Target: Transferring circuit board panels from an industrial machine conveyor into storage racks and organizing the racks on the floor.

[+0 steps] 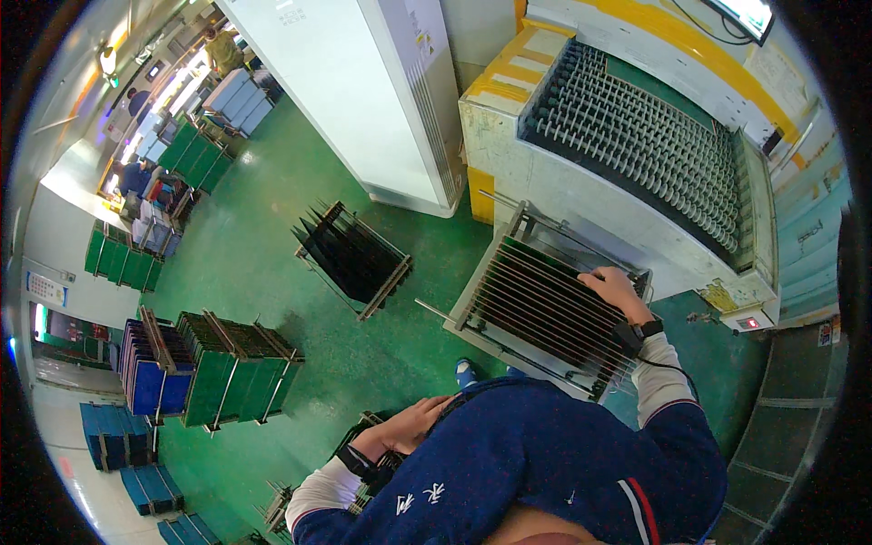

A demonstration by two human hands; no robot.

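Note:
In front of me a metal rack (451,316) holds a row of thin upright dark boards (536,304) with brownish edges. My right hand (614,289) reaches over the rack's right side, fingers bent down onto the top edge of a thin board; their tips are partly hidden. A dark band circles that wrist, with a cord running off it. Beside my waist, against the dark blue jacket, is my left hand (420,423), fingers stretched out and nothing visible in it. Below it part of another rack (368,422) shows, mostly covered by my arm.
Beyond the rack stands a machine with rows of grey rollers (636,136). A tall white cabinet (363,91) rises ahead. On the green floor are a rack of black boards (350,254) and racks of green panels (241,381) at left. People work far left.

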